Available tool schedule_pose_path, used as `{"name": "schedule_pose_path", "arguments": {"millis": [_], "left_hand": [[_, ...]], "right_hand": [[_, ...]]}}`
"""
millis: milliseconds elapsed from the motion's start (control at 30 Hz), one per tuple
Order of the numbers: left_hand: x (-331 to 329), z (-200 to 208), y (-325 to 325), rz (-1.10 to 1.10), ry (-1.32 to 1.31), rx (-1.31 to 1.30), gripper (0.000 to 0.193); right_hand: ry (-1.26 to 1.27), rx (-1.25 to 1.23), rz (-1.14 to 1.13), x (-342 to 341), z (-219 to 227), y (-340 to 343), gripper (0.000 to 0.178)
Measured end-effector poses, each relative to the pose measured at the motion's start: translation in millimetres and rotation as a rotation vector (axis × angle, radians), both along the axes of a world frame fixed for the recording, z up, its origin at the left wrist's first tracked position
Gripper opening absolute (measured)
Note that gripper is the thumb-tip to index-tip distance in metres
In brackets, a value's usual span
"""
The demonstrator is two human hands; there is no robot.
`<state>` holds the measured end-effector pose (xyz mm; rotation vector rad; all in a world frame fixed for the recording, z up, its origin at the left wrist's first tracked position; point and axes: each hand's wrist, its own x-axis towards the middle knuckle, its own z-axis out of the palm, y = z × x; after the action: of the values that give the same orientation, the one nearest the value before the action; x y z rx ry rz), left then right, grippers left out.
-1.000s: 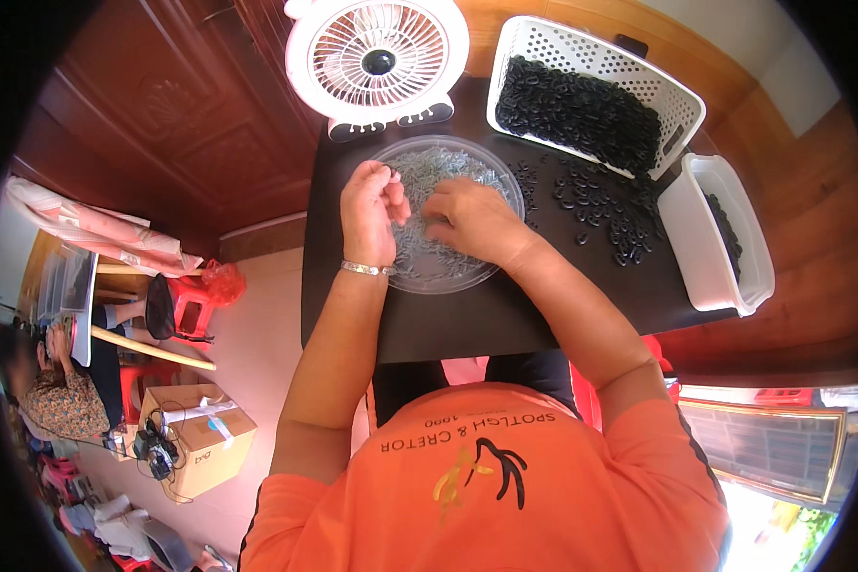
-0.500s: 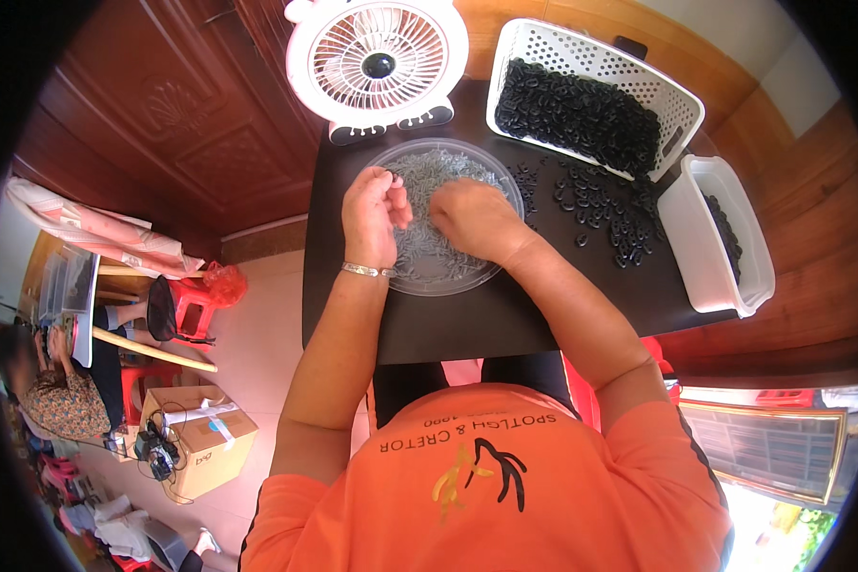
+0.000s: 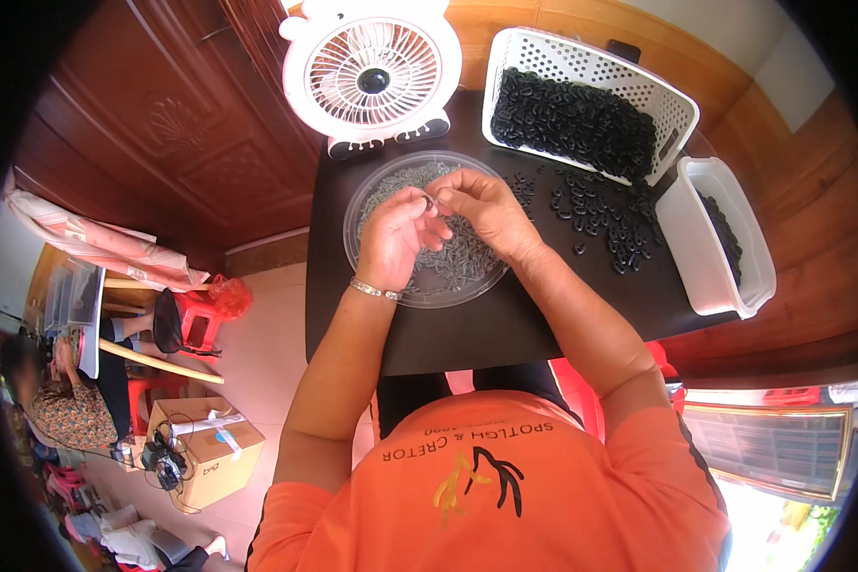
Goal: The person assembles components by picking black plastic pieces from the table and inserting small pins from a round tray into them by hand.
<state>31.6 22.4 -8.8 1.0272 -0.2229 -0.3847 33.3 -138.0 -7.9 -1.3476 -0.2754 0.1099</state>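
My left hand (image 3: 396,238) is over the round clear tub, holding a small dark ring-shaped piece (image 3: 430,203) between thumb and fingers. My right hand (image 3: 491,217) meets it there, thumb and finger pinched against that piece. Anything else in the right fingertips is too small to make out. Below both hands, the clear tub (image 3: 419,300) holds a heap of small grey slender pieces (image 3: 462,267). Right of the tub, many loose black oval pieces (image 3: 591,208) lie scattered on the dark table (image 3: 429,348).
A white perforated basket (image 3: 677,103) full of black pieces stands at the back right. Beside it is a white bin (image 3: 701,257) with more black pieces. A white fan (image 3: 374,81) stands behind the tub. At far left, another person sits near a cardboard box (image 3: 219,458).
My right hand has risen from the grey pieces and come to my left fingertips. My left hand has moved slightly right and nearer, and the two now meet at the dark piece.
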Motion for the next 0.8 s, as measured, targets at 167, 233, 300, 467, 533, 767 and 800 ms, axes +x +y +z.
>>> {"name": "schedule_pose_path", "arguments": {"millis": [167, 233, 300, 467, 533, 767, 800], "left_hand": [[4, -8, 3, -0.022, 0.003, -0.056, 0.015], [3, -7, 3, 0.007, 0.017, -0.029, 0.015], [1, -4, 2, 0.026, 0.004, 0.015, 0.015], [-4, 3, -3, 0.119, -0.112, 0.171, 0.016], [-4, 3, -2, 0.125, -0.187, 0.251, 0.016], [-6, 8, -5, 0.075, -0.188, 0.276, 0.017], [-7, 6, -8, 0.131, -0.32, 0.347, 0.016]], "right_hand": [[0.005, -0.002, 0.019, -4, 2, 6, 0.015], [-0.148, -0.159, -0.028, -3, -1, 6, 0.014], [-0.2, -0.287, -0.079, -1, -4, 4, 0.015], [-0.332, -0.537, -0.205, -7, 3, 7, 0.021], [-0.295, -0.6, -0.19, -10, 7, 7, 0.025], [-0.228, -0.548, -0.202, -9, 6, 5, 0.028], [-0.257, -0.585, -0.209, -7, 5, 4, 0.028]]}}
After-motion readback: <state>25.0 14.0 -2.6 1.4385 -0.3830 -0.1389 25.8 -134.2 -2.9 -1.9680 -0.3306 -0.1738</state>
